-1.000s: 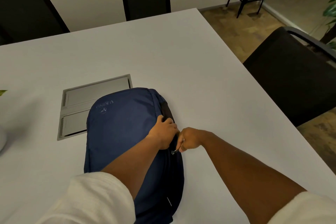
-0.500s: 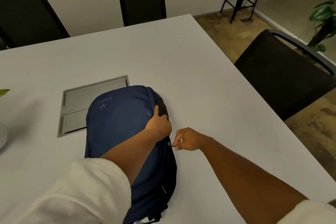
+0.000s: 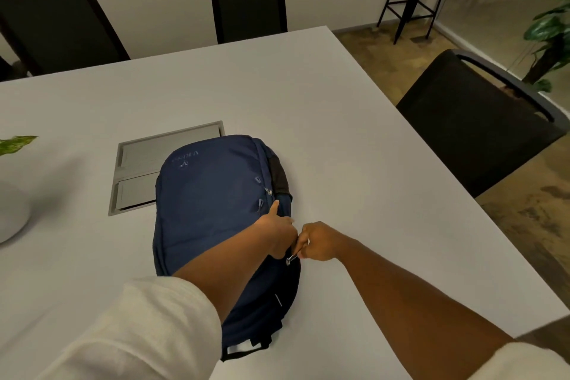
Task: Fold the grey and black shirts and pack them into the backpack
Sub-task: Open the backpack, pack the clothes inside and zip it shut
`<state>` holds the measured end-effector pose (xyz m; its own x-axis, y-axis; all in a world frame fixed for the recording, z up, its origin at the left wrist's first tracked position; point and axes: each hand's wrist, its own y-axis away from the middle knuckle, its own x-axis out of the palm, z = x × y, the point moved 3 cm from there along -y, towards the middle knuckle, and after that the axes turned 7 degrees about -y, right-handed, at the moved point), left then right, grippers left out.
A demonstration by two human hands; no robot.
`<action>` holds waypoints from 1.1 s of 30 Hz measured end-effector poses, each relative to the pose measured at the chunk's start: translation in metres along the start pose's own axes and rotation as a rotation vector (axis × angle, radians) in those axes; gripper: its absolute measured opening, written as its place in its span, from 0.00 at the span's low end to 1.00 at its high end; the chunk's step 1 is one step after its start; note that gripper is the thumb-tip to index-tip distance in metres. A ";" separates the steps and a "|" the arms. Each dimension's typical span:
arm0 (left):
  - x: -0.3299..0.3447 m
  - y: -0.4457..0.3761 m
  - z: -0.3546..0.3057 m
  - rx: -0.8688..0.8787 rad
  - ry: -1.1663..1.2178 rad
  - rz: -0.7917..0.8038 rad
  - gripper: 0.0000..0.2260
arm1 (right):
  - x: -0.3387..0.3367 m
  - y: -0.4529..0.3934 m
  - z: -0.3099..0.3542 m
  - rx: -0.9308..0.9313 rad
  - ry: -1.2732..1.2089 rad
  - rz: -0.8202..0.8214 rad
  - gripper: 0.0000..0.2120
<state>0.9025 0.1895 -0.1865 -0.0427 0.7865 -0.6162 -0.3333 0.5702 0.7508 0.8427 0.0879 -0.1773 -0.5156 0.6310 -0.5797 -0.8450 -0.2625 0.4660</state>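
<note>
A navy blue backpack lies flat on the white table, its top pointing away from me. My left hand grips the backpack's right edge, thumb up on the fabric. Right beside it, my right hand pinches a metal zipper pull on the bag's right side. A dark patch shows along the upper right side of the bag. No grey or black shirt is visible.
A grey cable hatch is set into the table, partly under the backpack. A white pot with a green leaf stands at the left edge. Black chairs stand at the right and far sides.
My right hand went up the bag's side and has come back down with the zipper pull. My left hand keeps hold of the bag's edge. The view tilted up slightly.
</note>
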 end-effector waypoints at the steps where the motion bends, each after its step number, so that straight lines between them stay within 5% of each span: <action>1: 0.001 0.001 -0.001 -0.015 -0.008 -0.010 0.17 | 0.000 0.001 0.000 -0.010 0.010 -0.009 0.11; 8: 0.006 0.007 -0.001 -0.121 -0.117 -0.178 0.17 | 0.018 0.018 -0.003 -0.002 -0.025 -0.071 0.10; 15: 0.016 0.015 -0.020 -0.209 -0.125 -0.263 0.15 | 0.073 0.031 0.013 -0.045 -0.043 0.117 0.12; 22: 0.047 0.049 -0.047 -0.305 0.203 -0.682 0.08 | 0.081 0.030 0.017 0.112 -0.213 0.109 0.12; 24: 0.053 0.059 -0.057 -0.390 0.386 -0.603 0.04 | 0.080 0.028 0.011 0.215 -0.252 0.033 0.11; 33: 0.094 0.084 -0.102 -0.868 1.131 -0.212 0.21 | 0.095 0.035 0.012 0.433 -0.563 -0.005 0.10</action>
<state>0.7749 0.2869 -0.2057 -0.4934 -0.1342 -0.8594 -0.8675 0.0047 0.4974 0.7660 0.1475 -0.2077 -0.2617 0.9435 -0.2034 -0.6542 -0.0185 0.7561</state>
